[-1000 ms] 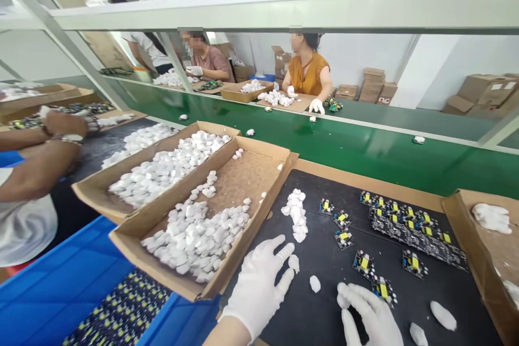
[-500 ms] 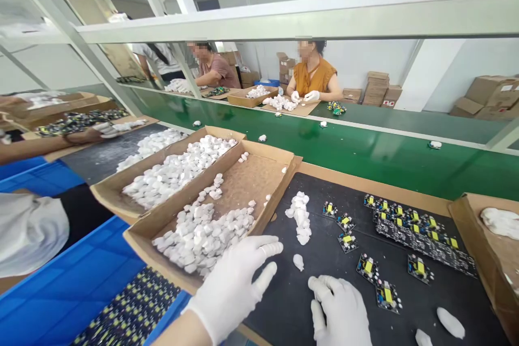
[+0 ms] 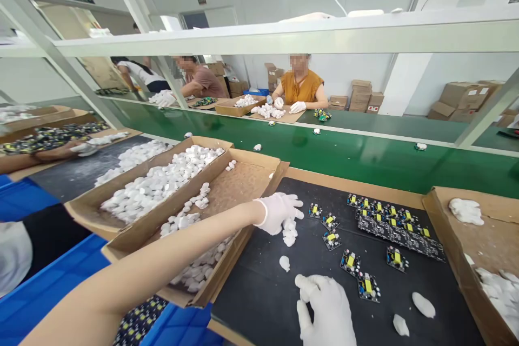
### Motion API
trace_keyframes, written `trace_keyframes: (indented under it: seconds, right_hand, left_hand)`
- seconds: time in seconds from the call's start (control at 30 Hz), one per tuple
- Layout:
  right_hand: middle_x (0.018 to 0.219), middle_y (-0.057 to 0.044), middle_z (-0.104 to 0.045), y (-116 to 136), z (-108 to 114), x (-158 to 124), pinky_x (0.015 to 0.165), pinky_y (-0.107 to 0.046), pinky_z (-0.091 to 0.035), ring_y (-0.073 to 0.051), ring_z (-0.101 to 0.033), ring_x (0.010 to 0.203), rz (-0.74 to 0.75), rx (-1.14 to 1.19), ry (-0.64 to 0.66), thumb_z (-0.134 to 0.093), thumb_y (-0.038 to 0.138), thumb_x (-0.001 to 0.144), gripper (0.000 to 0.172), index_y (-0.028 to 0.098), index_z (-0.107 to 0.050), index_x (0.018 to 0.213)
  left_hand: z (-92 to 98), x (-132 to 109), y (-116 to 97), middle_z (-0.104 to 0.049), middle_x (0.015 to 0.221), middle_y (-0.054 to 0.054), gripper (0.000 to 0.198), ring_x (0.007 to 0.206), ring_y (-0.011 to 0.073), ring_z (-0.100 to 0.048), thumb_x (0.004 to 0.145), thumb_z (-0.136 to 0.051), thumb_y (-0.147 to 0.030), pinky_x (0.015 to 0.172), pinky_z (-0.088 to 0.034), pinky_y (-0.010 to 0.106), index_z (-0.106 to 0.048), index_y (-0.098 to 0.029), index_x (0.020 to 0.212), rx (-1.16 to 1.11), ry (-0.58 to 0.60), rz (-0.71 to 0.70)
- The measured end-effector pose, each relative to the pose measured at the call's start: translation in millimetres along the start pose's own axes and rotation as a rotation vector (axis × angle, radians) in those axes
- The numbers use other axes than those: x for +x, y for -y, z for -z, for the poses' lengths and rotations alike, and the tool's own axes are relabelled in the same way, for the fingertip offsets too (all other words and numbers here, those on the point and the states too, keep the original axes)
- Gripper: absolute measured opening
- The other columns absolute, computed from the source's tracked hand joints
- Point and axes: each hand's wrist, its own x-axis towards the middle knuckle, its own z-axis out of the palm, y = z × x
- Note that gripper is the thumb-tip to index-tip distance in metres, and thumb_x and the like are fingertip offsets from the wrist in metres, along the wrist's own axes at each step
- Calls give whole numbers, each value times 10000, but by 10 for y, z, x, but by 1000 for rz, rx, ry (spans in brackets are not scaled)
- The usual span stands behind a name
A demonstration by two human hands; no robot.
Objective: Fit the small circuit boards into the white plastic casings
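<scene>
My left hand [image 3: 279, 212], in a white glove, reaches over the black mat [image 3: 259, 286] with fingers stretched and spread. Its fingers are at the far end of a short row of white putty-like lumps [image 3: 289, 233], partly covering it. Nearer me, my right hand [image 3: 327, 308], also gloved, rests low over the mat. Its fingers are bent, with a gap between thumb and forefinger and nothing visible in them. A single white lump [image 3: 284, 264] lies between the hands. To the right are several small circuit boards [image 3: 350, 263] with yellow parts, some loose, others in a packed block [image 3: 399, 232].
Cardboard trays of white lumps [image 3: 162, 178] stand at left, another tray [image 3: 438, 211] at right. Beyond the mat runs a green conveyor [image 3: 365, 157] carrying a few pieces. Blue bins [image 3: 182, 330] sit below left. A co-worker's arm [image 3: 24, 162] shows at left; others work across.
My left hand has moved forward from beside the tray to the row of white lumps. My right hand stays near the same spot on the mat. The view has shifted slightly.
</scene>
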Motion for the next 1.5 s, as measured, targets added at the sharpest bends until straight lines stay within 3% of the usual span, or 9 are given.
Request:
trace_keyframes:
  seconds: [0.13, 0.27, 0.37, 0.5, 0.63, 0.8, 0.97, 1.23, 1.5]
  right_hand:
    - [890, -8, -673, 23, -1, 0, 772, -384, -409, -240, -578, 815, -2, 37, -19, -549, 101, 723, 398, 318, -644, 1043]
    - [902, 9, -677, 19, -21, -3, 805, -371, -376, -221, -571, 816, -24, 78, -40, -574, 107, 719, 385, 321, -662, 1027]
    - [917, 17, -678, 9, -48, -10, 824, -371, -363, -215, -568, 823, -36, 91, -39, -588, 120, 723, 385, 331, -664, 1035]
    - [929, 11, -676, -7, -84, -27, 826, -375, -361, -229, -565, 848, -27, 67, -43, -590, 122, 716, 391, 331, -658, 1039]
    - [920, 10, -679, -24, -118, -36, 804, -374, -363, -232, -568, 831, -24, 52, -52, -597, 121, 694, 396, 332, -659, 1023]
    - [913, 18, -687, -33, -128, -24, 774, -370, -359, -229, -572, 812, -28, 44, -37, -596, 116, 679, 412, 338, -660, 1020]
    - [911, 22, -692, -25, -112, -18, 771, -372, -360, -229, -576, 808, -34, 51, -32, -588, 113, 681, 417, 344, -660, 1020]
    - [910, 21, -689, -5, -113, -20, 790, -384, -372, -239, -586, 835, -38, 35, -27, -585, 112, 681, 423, 344, -651, 1028]
    - [922, 37, -705, -158, -95, -2, 750, -357, -428, -228, -635, 820, 113, -89, 36, -566, 127, 719, 438, 350, -622, 1092]
  left_hand:
    - [-48, 6, 10, -707, 924, 94, 225, 957, 311, -630, 539, -755, -271, 812, -465, 368, -691, -210, 745, -13, 51, 164]
    - [-59, -117, 38, -615, 552, -17, 262, 601, 175, -619, 657, -717, -419, 665, -477, 326, -608, -185, 614, -148, 107, 352]
    - [-44, -218, 71, -573, 537, -44, 322, 563, 138, -578, 717, -673, -463, 630, -462, 298, -574, -173, 620, -327, 42, 424]
    - [22, -287, 96, -609, 628, -12, 412, 696, 195, -632, 682, -635, -568, 642, -455, 277, -584, -159, 686, -666, -105, 403]
    - [41, -267, 82, -672, 813, 71, 575, 723, 248, -695, 781, -398, -689, 620, -495, 318, -552, -152, 913, -1068, -149, 314]
    - [-48, -191, 119, -694, 670, 99, 578, 557, 286, -702, 807, -353, -708, 529, -498, 349, -475, -167, 970, -1358, -158, 301]
    - [-115, -86, 168, -679, 618, 101, 532, 539, 285, -700, 774, -543, -657, 440, -449, 284, -522, -140, 898, -1420, -217, 370]
    - [-154, -55, 127, -703, 640, 85, 659, 455, 197, -650, 788, -400, -742, 519, -468, 302, -569, -124, 944, -1366, -305, 473]
    - [-77, -60, 214, -680, 830, 26, 309, 704, 138, -647, 900, -542, -419, 693, -531, 327, -630, -125, 933, -1123, -296, 589]
